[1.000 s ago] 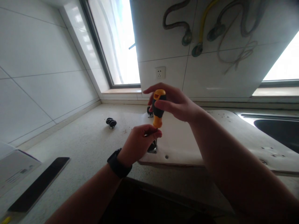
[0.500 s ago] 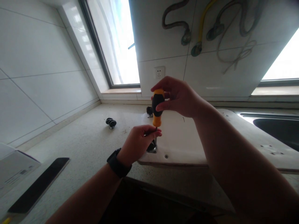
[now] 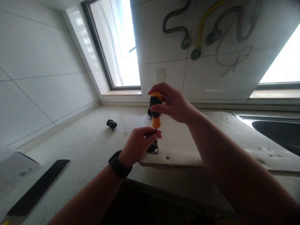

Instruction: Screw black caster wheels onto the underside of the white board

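Observation:
My right hand (image 3: 170,103) is wrapped round the yellow and black handle of a screwdriver (image 3: 156,109), which stands nearly upright, shaft down. Lower down, my left hand (image 3: 142,140), with a black watch on its wrist, pinches the screwdriver's shaft between thumb and fingers. Beneath those fingers a black caster (image 3: 152,147) with a metal plate sits at the corner of a white board (image 3: 180,140); the screwdriver's tip is hidden there. A second caster (image 3: 149,113) shows at the board's far corner, partly behind the handle.
Loose black casters (image 3: 112,124) lie on the speckled countertop (image 3: 93,147) to the left. A long black strip (image 3: 39,187) and a white box (image 3: 16,168) are at the near left. At right is a sink (image 3: 278,132). A socket (image 3: 160,75) and hoses (image 3: 175,30) are on the wall.
My right hand and the screwdriver handle have shifted slightly left and down, and the handle leans a little more to the left. My left hand keeps its pinch at nearly the same spot.

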The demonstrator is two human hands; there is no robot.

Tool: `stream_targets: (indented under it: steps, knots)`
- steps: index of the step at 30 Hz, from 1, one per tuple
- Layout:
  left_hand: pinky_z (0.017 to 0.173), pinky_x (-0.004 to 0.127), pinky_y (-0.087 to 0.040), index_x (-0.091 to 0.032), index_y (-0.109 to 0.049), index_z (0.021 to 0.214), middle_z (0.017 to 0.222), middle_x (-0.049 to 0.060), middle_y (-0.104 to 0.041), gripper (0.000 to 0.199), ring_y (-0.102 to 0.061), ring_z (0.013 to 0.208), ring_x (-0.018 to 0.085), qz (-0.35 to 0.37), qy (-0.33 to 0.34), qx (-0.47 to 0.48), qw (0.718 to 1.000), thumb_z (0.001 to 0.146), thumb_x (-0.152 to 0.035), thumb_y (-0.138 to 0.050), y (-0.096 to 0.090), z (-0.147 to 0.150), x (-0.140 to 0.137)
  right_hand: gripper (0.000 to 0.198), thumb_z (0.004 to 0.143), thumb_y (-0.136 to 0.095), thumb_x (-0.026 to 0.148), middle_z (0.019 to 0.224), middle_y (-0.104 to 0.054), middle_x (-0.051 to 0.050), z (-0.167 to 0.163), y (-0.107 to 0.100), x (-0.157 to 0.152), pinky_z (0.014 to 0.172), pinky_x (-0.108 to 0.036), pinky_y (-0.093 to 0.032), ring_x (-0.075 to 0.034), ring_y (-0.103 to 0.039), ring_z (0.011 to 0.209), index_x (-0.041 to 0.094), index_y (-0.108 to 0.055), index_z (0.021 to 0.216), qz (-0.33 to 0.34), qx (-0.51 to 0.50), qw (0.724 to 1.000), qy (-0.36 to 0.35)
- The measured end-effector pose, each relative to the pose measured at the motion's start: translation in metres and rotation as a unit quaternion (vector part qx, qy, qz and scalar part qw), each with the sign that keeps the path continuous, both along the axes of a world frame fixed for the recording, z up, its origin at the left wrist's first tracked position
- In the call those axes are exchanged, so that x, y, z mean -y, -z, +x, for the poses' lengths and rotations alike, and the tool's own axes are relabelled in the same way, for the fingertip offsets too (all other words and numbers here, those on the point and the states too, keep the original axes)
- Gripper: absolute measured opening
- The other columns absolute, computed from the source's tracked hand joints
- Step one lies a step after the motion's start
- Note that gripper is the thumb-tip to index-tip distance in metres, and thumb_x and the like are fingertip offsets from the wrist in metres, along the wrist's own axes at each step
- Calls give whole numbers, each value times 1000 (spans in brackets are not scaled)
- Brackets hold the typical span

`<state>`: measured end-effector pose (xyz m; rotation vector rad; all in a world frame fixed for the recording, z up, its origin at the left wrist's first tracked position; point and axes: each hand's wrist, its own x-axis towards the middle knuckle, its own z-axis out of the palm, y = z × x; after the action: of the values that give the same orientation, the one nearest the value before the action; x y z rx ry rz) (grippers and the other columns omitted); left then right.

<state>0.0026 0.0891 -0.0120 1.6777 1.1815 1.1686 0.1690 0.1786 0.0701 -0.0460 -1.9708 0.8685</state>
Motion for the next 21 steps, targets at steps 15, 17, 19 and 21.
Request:
stream_targets:
  steps: [15,17,19,21]
  knots:
    - [119,52,-33,-23,-46,153,153,14,-53,59,-44,142,28,161,-17,-103,981,103,-53,-46,54,-48,13,25,91,-71,32,87,-68,-1,26,-2,39,63,-31,-53,-15,-62,72,29,-69,116,-8,-240,930,277]
    - [122,53,-28,-23,-46,153,158,12,-48,59,-38,147,28,156,-8,-126,980,105,-56,-37,65,-52,10,20,90,-69,36,78,-68,-1,46,3,40,50,-31,-47,-14,-57,57,27,-72,108,-40,-265,894,359]
    - [125,53,-23,-24,-47,153,162,10,-44,59,-32,151,27,149,-10,-133,980,106,-56,-28,75,-54,8,21,87,-66,37,70,-65,-2,75,10,39,37,-31,-36,-14,-51,42,23,-74,99,-99,-286,853,425]
    - [126,54,-20,-27,-47,153,165,8,-38,59,-27,154,27,145,-22,-131,981,107,-56,-24,84,-54,5,16,80,-64,32,63,-61,-2,115,17,41,34,-33,-33,-15,-50,38,21,-72,88,-154,-326,812,459]
